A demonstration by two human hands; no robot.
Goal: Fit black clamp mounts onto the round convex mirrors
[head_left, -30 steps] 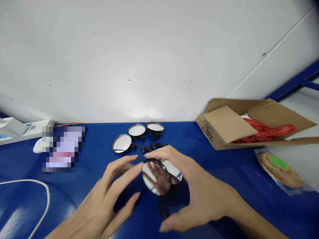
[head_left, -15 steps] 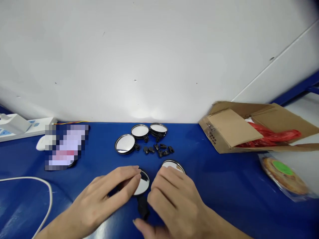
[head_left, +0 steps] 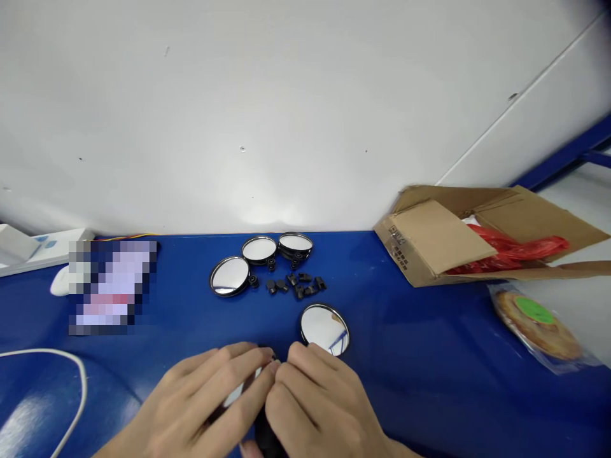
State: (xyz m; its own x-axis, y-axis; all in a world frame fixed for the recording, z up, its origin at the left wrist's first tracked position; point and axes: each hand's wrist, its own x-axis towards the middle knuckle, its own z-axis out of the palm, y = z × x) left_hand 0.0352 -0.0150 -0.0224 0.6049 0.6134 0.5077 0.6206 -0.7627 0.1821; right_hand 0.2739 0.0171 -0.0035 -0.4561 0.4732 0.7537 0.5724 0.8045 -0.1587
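My left hand (head_left: pixel 203 394) is closed around a small round mirror (head_left: pixel 235 393), and its fingers cover most of the glass. My right hand (head_left: pixel 319 401) curls over the black mount (head_left: pixel 268 437) below that mirror; the fingertips of both hands meet there. The joint between mirror and mount is hidden by my fingers. Just beyond my right hand, another round mirror (head_left: pixel 324 327) lies face up on the blue table (head_left: pixel 410 369).
Several more round mirrors (head_left: pixel 230 276) lie near the wall, with small black clips (head_left: pixel 300 286) in front of them. A cardboard box (head_left: pixel 429 238) and a wrapped round pastry (head_left: pixel 539 324) are on the right. To the left are a phone (head_left: pixel 114 283), a white mouse (head_left: pixel 61 280) and a white cable (head_left: pixel 82 381).
Both hands have drawn closer together and nearer to me, tilting the held mirror. My right hand has moved off the mirror on the table, which now shows. The view has shifted slightly.
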